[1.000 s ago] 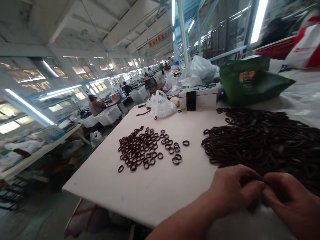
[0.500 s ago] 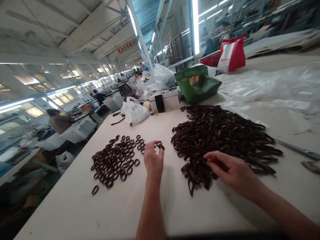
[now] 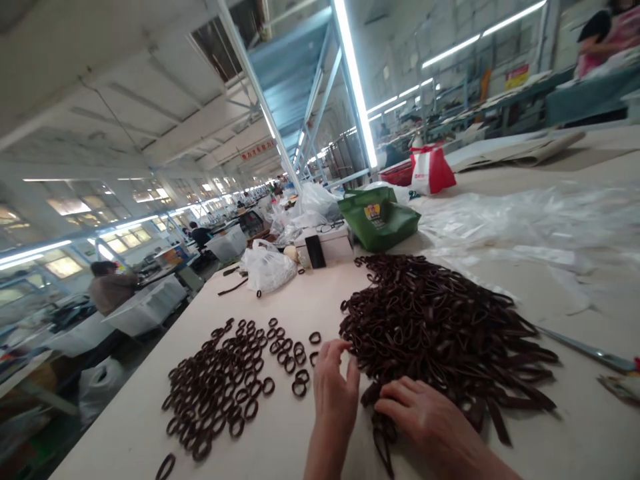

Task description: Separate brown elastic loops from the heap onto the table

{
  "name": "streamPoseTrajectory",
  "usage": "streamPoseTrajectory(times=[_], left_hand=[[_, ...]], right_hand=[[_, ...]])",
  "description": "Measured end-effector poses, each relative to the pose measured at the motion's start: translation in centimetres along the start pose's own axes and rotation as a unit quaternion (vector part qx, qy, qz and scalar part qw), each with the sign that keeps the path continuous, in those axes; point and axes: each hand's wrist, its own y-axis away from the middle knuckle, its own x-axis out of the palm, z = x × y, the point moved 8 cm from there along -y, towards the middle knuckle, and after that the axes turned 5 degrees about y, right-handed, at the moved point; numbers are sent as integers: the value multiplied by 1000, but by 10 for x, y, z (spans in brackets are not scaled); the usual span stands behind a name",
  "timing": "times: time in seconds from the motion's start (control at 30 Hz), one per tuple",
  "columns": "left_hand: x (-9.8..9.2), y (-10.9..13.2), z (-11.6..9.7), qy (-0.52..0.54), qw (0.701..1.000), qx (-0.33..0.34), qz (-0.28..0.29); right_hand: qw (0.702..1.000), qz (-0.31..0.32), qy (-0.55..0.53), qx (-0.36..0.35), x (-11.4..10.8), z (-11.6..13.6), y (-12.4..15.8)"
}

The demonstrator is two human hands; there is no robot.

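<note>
My left hand [image 3: 336, 387] is at the left edge of a large heap of dark brown flat strap loops [image 3: 420, 313]. Its thumb and fingers are curved with a gap between them, and I see nothing held there. Over the near edge of the heap, my right hand [image 3: 425, 417] has its fingers bent and close together on the loops. Its fingertips are partly hidden, so exactly which loop they grip does not show. On the left lies a spread of small round dark brown rings [image 3: 215, 380], with several stray rings [image 3: 300, 383] beside my left hand.
Scissors [image 3: 595, 350] lie right of the heap. Behind it stand a green bag [image 3: 380, 220], a white box [image 3: 335, 243] with a black phone [image 3: 315, 251] against it, and a white plastic bag [image 3: 267, 267]. Clear plastic sheets [image 3: 525, 220] cover the back right.
My left hand has moved right to the heap, and the ring it held is out of it. Extra rings lie near it. My right hand has shifted lower on the heap; the view has tilted up.
</note>
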Motion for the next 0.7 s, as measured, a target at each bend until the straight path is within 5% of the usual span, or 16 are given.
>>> streamPoseTrajectory(times=[0.3, 0.5, 0.7], left_hand=[[39, 12, -20, 162, 983, -8, 87], [59, 15, -9, 157, 982, -24, 99], [48, 9, -7, 129, 987, -4, 96]], right_hand=[[965, -114, -131, 199, -19, -55, 11], [970, -137, -138, 146, -26, -52, 7], [955, -183, -162, 165, -42, -57, 3]])
